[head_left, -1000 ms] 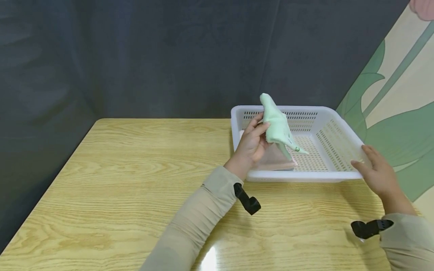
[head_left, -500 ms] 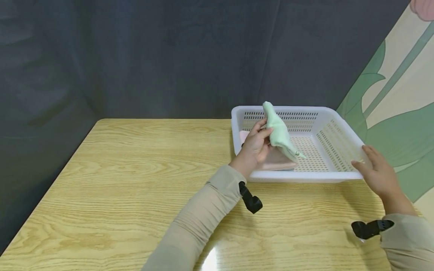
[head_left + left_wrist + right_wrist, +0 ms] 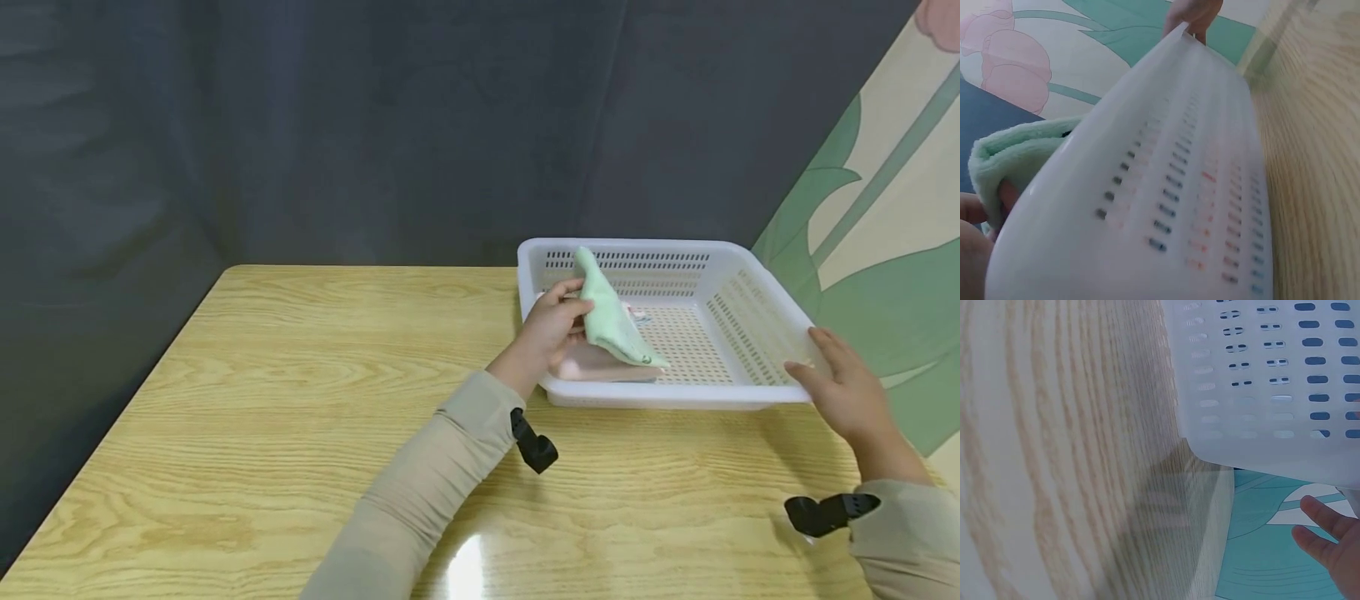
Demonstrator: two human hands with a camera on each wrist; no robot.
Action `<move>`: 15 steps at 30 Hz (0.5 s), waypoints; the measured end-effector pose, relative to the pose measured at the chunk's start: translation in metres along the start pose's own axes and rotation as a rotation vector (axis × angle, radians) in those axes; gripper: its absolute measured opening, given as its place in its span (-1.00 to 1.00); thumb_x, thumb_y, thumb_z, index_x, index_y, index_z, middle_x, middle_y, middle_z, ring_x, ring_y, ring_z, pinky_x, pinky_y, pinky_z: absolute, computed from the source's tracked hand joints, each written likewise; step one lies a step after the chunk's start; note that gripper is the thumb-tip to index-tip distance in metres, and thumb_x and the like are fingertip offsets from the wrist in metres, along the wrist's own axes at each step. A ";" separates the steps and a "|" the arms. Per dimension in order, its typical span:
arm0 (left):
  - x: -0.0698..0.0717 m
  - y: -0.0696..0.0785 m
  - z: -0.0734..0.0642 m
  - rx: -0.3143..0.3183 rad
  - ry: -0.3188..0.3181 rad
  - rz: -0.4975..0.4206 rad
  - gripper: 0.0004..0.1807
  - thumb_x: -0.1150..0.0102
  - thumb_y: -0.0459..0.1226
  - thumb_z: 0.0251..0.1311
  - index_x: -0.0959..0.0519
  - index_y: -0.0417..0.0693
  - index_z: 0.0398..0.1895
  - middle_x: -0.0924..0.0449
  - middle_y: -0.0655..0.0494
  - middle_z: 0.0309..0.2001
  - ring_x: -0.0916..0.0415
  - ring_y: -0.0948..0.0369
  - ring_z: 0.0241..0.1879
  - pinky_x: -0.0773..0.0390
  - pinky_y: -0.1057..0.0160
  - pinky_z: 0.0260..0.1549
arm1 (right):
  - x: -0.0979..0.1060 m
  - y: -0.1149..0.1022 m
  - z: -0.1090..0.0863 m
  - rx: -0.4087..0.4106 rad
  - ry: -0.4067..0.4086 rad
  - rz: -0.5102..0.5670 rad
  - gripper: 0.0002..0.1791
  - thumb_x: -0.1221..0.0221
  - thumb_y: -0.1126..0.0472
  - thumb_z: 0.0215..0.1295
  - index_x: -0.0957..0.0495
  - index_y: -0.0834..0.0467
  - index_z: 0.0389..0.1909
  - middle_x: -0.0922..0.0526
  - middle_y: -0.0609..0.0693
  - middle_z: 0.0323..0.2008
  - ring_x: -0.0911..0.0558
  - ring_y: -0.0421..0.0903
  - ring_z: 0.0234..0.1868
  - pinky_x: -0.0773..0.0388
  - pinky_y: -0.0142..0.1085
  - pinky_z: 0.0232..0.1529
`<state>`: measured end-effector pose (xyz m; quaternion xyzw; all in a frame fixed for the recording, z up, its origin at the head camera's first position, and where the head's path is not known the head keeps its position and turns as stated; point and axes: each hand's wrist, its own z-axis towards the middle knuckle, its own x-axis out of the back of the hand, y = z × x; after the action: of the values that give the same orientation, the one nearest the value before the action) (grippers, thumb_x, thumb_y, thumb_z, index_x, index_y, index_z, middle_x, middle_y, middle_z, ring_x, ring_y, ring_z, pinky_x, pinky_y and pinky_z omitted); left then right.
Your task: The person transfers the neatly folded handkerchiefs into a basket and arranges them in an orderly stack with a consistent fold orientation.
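Observation:
My left hand (image 3: 543,333) pinches a folded mint-green towel (image 3: 611,321) between thumb and fingers, over the left part of a white plastic basket (image 3: 678,395). The towel hangs slanted, its lower corner pointing right. Beneath it, a folded pale pink cloth (image 3: 600,367) lies in the basket. My right hand (image 3: 847,387) holds the basket's front right corner, thumb over the rim. In the left wrist view the fuzzy towel (image 3: 1019,150) shows behind the basket's slotted wall (image 3: 1147,187). The right wrist view shows part of my right hand (image 3: 1335,544) beside the basket.
The basket stands at the back right of a wood-grain table (image 3: 300,400). A dark curtain (image 3: 375,125) hangs behind the table. On the right is a wall with painted leaves (image 3: 900,308).
My left hand has lowered the green towel into the basket, closer over the pink cloth. My right hand keeps its place at the basket corner.

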<state>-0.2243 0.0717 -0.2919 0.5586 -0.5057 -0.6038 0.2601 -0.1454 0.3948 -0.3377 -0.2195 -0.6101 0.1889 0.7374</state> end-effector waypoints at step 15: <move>0.022 0.013 -0.009 -0.035 -0.015 0.436 -0.63 -0.02 -0.41 0.11 -0.32 -0.22 0.02 -0.41 0.04 -0.32 -0.40 0.20 -0.46 -0.47 0.19 -0.40 | -0.001 -0.003 -0.002 -0.001 -0.001 0.008 -0.33 0.20 0.14 0.28 0.25 0.35 0.27 0.29 0.32 0.26 0.27 0.35 0.20 0.28 0.30 -0.02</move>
<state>-0.2245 0.0444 -0.2880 0.4271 -0.6059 -0.5461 0.3902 -0.1438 0.3919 -0.3368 -0.2223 -0.6099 0.1916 0.7361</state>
